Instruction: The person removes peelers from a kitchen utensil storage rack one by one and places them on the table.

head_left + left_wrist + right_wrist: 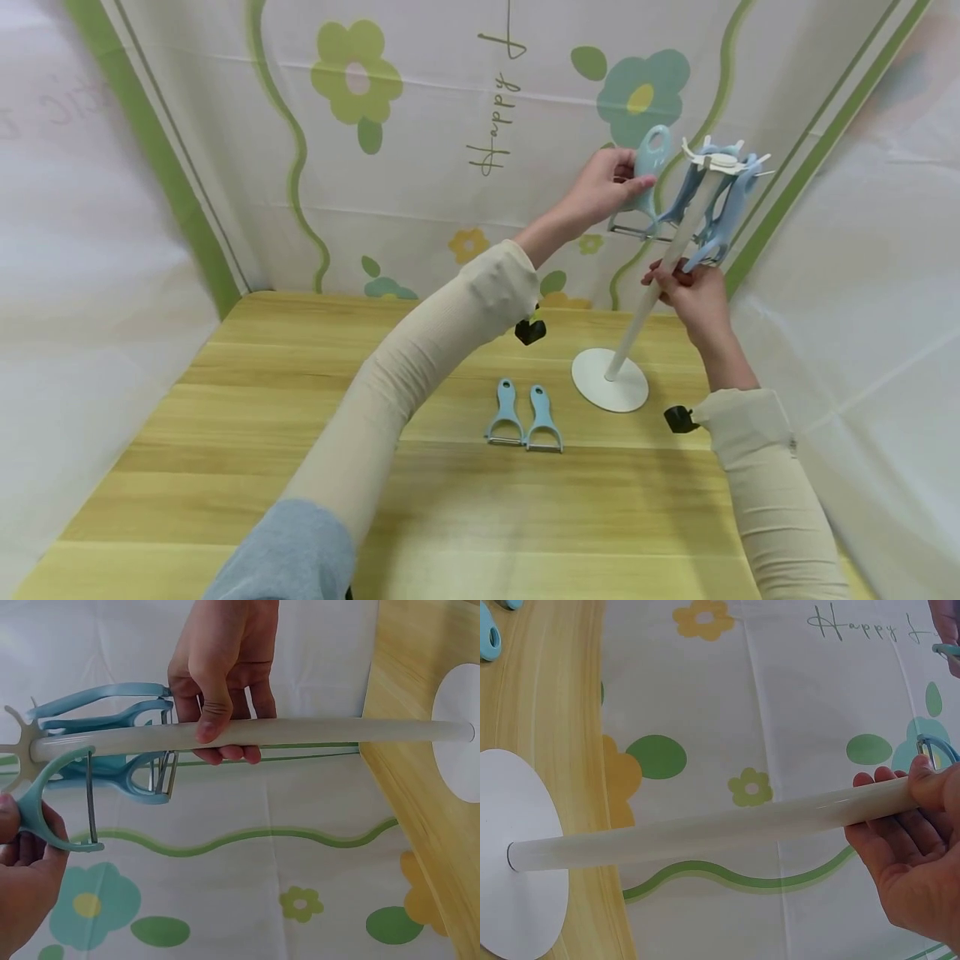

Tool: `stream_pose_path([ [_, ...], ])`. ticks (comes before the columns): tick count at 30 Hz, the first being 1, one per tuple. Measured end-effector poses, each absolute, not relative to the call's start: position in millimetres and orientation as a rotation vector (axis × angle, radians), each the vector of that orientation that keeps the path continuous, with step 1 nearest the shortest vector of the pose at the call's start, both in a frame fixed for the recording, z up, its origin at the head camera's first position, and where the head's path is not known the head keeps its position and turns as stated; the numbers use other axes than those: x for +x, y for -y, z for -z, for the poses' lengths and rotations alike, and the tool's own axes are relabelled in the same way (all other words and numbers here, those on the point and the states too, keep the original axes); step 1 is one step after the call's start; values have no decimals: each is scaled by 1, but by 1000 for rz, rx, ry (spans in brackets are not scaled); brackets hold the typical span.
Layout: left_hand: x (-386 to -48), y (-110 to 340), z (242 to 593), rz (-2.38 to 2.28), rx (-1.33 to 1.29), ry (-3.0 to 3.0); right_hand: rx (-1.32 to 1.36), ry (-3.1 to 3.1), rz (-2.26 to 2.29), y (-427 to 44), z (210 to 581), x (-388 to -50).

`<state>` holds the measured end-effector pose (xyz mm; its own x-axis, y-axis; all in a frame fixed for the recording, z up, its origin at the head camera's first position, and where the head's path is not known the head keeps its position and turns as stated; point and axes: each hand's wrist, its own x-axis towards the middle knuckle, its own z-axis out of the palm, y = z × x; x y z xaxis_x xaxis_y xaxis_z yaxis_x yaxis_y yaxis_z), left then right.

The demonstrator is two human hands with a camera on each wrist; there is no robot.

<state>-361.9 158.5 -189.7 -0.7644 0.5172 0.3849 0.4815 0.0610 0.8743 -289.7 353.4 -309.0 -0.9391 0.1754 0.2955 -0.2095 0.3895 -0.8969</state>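
Observation:
My left hand (604, 185) pinches a light blue peeler (653, 148) by its handle, with its blade end down, just left of the hook rack (723, 161). That rack tops a white stand, whose pole (639, 327) my right hand (699, 302) grips below the hooks, thumb across it in the left wrist view. Several blue peelers (729, 218) hang from the rack, partly overlapping. Two more peelers, one on the left (506, 410) and one on the right (542, 414), lie side by side on the table.
The stand's round white base (597, 392) rests on the wooden table (300, 400) near its back right. A flower-printed cloth (420, 167) hangs behind the table, and pale sheets (862, 333) flank it. Black camera mounts (681, 419) are at both wrists.

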Motion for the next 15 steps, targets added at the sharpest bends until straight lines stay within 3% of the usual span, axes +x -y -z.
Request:
stream_pose_path([
  [15,-352,-125,213,-1871,993,-2190,52,2252,-1661,-355,309,-291],
])
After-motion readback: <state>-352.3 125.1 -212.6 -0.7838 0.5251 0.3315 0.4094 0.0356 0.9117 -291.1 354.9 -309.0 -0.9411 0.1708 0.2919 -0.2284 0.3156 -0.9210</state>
